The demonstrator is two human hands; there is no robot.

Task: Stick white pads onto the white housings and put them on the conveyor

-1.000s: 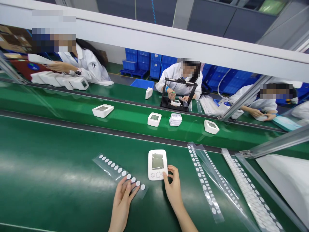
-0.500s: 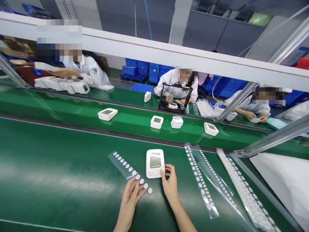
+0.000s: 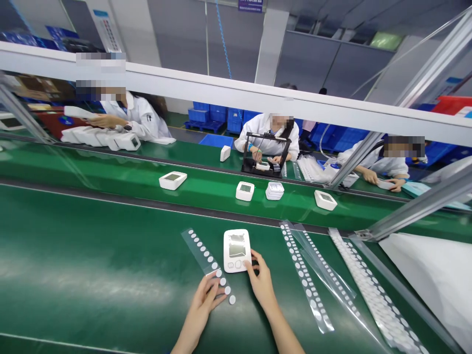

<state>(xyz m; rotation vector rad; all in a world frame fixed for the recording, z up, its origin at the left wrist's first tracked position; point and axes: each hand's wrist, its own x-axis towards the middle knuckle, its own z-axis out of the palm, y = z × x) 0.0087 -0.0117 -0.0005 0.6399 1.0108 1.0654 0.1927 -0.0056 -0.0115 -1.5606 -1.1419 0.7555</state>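
A clear strip of round white stickers (image 3: 208, 257) is held near its lower end by my left hand (image 3: 204, 298), with fingers closed on it. One white dot lies at the strip's bottom tip, beyond my fingertips. To the right of the strip, a white device with a grey screen (image 3: 237, 250) lies face up on the green surface, its buttons toward me. My right hand (image 3: 261, 279) grips the device's lower right corner, thumb on its face near a button and fingers along the side.
Several sticker strips (image 3: 306, 275) lie at the right, beside a thick stack of them (image 3: 376, 290). Beyond a dark rail, a green conveyor (image 3: 206, 189) carries several white devices (image 3: 173, 180) and a small white stack (image 3: 275, 191). A metal post (image 3: 405, 201) stands right. Co-workers in white coats sit opposite.
My left hand and the sticker strip have shifted slightly right, closer to the device. My right hand keeps its hold on the device. On the conveyor, the items appear a little further right.
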